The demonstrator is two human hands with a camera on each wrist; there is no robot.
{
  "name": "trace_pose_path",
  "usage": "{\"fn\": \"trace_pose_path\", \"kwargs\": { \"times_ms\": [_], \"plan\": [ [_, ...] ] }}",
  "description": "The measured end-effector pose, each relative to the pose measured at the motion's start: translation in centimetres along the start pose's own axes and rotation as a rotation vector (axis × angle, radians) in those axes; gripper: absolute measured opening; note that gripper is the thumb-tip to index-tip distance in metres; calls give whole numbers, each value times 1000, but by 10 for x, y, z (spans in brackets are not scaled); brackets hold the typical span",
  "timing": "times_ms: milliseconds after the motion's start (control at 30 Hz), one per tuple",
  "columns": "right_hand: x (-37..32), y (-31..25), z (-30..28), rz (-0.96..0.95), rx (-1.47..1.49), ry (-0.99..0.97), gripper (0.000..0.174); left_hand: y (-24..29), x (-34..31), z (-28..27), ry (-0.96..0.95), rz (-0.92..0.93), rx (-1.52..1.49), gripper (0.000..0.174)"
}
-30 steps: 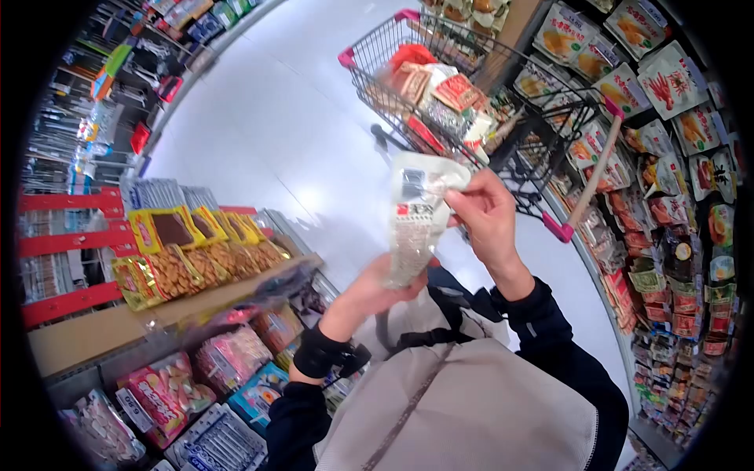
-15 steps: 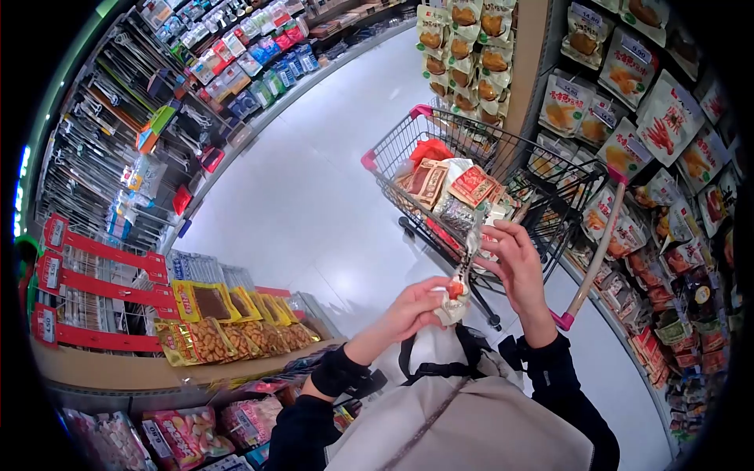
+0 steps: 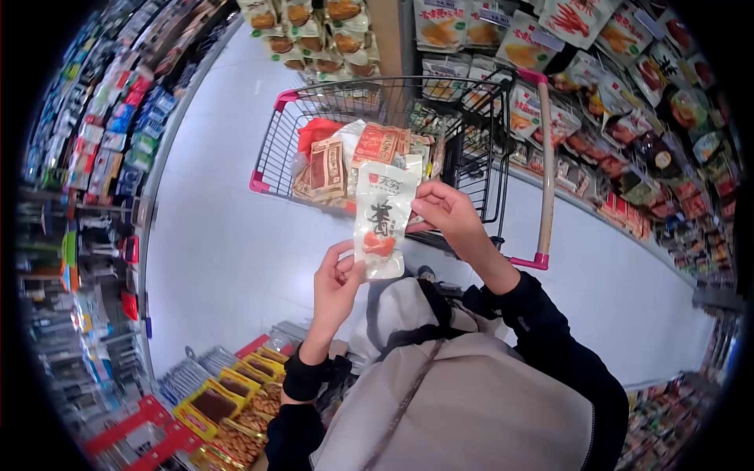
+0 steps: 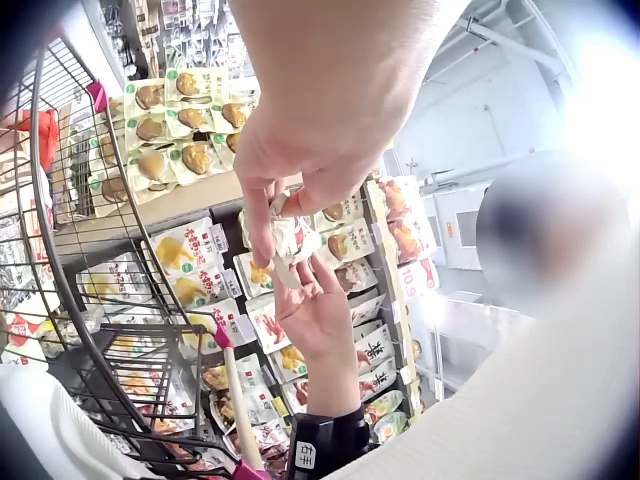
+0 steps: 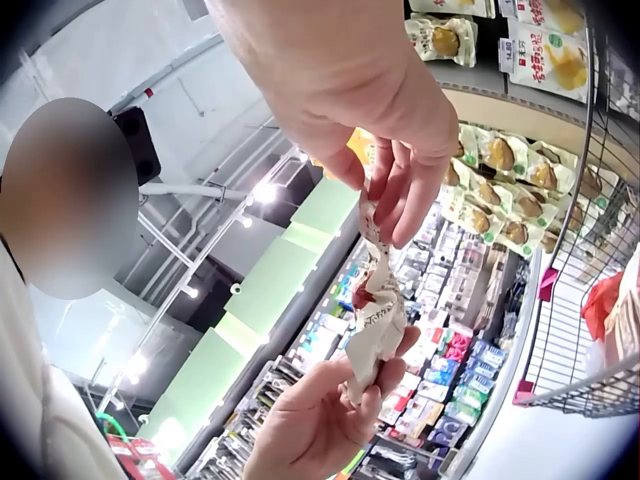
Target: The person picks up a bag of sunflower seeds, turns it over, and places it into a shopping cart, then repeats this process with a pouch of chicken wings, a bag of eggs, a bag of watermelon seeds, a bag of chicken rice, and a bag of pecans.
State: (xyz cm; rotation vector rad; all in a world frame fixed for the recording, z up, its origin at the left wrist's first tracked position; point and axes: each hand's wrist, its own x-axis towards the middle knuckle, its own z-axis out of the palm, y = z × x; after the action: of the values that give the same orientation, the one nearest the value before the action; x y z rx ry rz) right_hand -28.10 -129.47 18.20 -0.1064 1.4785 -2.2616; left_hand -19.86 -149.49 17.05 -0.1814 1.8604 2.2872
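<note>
A slim white snack pouch with black characters and an orange food picture is held front side up before the body. My left hand pinches its lower left edge between thumb and fingers. At its upper right edge, the thumb and fingers of my right hand grip it. In the left wrist view the pouch shows between the two hands. The right wrist view shows the pouch nearly edge-on and creased.
Just beyond the hands stands a wire shopping cart with pink corners, holding several packs and a red bag. Hanging food packs line the shelf at right. Yellow snack bags sit at lower left.
The pouch was turned over, from its printed back through edge-on to its front. Both hands still hold it. The head view has swung, so the cart now appears farther left.
</note>
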Motion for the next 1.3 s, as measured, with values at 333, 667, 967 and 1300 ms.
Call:
{"fn": "trace_pose_path", "kwargs": {
  "times_ms": [333, 667, 967, 1300],
  "plan": [
    [89, 6, 27, -34, -5, 297, 12, 16, 95, -73, -92, 48, 222, 27],
    [128, 13, 36, -23, 134, 484, 13, 15, 163, -118, -318, 26, 408, 28],
    [103, 55, 20, 269, 394, 517, 22, -21, 200, -135, -594, -139, 490, 27],
    [88, 77, -8, 281, 222, 669, 25, -107, 279, -181, -344, -60, 715, 24]
  ]
}}
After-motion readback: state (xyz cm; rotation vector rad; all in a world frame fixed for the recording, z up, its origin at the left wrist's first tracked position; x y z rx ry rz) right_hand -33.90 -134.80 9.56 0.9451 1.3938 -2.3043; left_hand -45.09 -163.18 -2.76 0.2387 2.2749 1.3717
